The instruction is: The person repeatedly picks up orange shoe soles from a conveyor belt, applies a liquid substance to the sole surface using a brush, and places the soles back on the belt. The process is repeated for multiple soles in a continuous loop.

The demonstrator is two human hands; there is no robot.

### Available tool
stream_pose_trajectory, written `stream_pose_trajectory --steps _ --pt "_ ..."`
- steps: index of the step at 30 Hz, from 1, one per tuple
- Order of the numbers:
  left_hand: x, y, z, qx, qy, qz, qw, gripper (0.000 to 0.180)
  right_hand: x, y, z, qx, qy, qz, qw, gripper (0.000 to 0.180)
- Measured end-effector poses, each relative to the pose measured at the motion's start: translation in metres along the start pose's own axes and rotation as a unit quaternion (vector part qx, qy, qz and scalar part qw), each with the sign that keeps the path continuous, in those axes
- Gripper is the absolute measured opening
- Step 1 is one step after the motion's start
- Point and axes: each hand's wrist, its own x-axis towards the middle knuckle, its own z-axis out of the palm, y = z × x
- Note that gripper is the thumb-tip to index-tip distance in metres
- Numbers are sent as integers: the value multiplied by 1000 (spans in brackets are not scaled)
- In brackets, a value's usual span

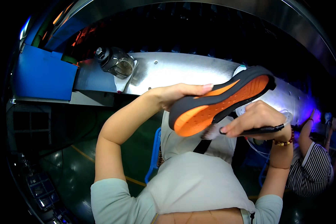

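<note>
My left hand is closed around a black and orange shoe sole, with the thumb lying along its upper side wall. The sole is tilted, and its orange, dimpled face shows toward me. In my right hand is a brush, pinched between thumb and fingers; its black handle points back toward the wrist. The pale bristles are at the lower edge of the sole near its orange end. Whether they touch it I cannot tell.
A metal ledge runs across in front of me. On its left stands a dark transparent bottle over a white cloth. A blue box is at far left. To the right, another person in a striped top reaches toward violet light.
</note>
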Motion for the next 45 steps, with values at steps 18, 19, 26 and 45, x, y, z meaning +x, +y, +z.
stream_pose_trajectory --steps 18,19,26,45 --pt "-28 -25 -28 -147 7 -1 989 49 -28 5 2 -24 82 31 996 14" --pt "-29 -28 -31 -145 6 19 989 49 -29 2 -2 -2 88 34 996 13" --pt "-39 -36 -38 -157 -20 78 984 49 -41 15 6 33 144 102 984 17" --pt "-45 -40 -45 -178 42 94 979 51 -56 42 6 168 231 175 942 20"
